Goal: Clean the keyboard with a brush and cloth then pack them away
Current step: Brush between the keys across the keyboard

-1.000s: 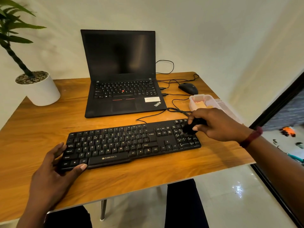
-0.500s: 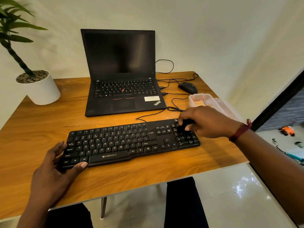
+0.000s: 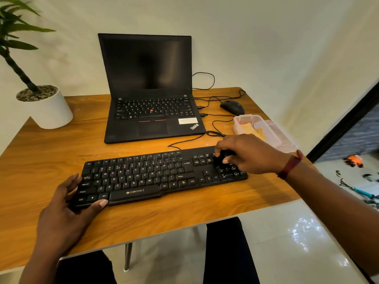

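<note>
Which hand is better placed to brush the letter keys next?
Right, I think. The right hand grips the brush on the keyboard, at its number pad, and can sweep leftward. The left hand rests on its left corner, steadying it.

We see little of the dark brush (image 3: 219,160) under our right hand (image 3: 249,154), and the left edge crops the plant (image 3: 19,65).
</note>
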